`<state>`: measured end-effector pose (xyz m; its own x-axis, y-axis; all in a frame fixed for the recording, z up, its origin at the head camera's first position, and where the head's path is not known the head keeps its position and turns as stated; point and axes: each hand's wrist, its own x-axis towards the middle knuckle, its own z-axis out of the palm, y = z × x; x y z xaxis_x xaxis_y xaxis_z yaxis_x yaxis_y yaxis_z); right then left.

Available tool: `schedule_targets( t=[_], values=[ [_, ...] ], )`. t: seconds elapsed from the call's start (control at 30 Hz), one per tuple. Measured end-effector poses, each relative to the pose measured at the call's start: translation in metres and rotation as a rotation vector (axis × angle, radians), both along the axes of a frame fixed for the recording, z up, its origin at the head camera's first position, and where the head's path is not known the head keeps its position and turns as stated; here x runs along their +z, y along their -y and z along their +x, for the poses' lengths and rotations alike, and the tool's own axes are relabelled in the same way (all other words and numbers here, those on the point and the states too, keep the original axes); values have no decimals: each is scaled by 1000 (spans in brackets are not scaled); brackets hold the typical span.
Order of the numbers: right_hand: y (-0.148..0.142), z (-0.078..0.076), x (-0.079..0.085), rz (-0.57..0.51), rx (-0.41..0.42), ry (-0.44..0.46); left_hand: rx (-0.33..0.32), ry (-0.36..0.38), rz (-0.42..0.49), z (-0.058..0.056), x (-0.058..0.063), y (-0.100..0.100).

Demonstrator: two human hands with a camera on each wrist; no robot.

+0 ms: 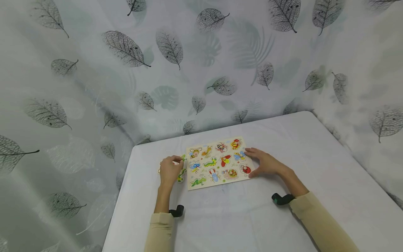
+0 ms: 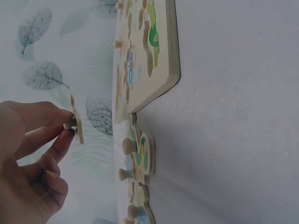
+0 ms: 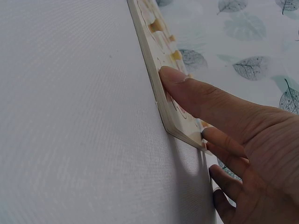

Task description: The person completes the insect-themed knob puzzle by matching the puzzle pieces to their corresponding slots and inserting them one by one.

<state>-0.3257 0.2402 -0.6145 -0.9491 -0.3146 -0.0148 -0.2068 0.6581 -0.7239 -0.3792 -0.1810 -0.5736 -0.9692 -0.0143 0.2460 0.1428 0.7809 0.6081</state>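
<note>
My left hand (image 1: 170, 170) pinches a small wooden knob puzzle piece (image 2: 77, 122) between thumb and fingers, raised above the table; it shows edge-on in the left wrist view, its picture hidden. Just left of the wooden insect puzzle board (image 1: 217, 161) are loose knobbed pieces, among them a green caterpillar piece (image 1: 181, 175), partly covered by that hand. Over at the board's right end, my right hand (image 1: 266, 162) rests with its thumb (image 3: 187, 88) on the top face near the corner and its fingers reaching along the side edge.
The board lies on a white-covered table (image 1: 220, 217). Leaf-patterned curtains (image 1: 201, 70) hang behind it and at both sides. A black wrist-camera mount (image 1: 177, 211) sits at the left wrist, another dark mount (image 1: 281, 199) at the right.
</note>
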Motion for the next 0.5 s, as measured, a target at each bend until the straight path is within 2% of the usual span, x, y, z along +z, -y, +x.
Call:
schedule_targets(
  t=[0.3, 0.5],
  values=[
    [0, -1, -2, -1, -3, 0, -97, 12, 48, 14, -2, -4],
    [0, -2, -3, -7, -6, 4, -106, 28, 43, 20, -3, -9]
  ],
)
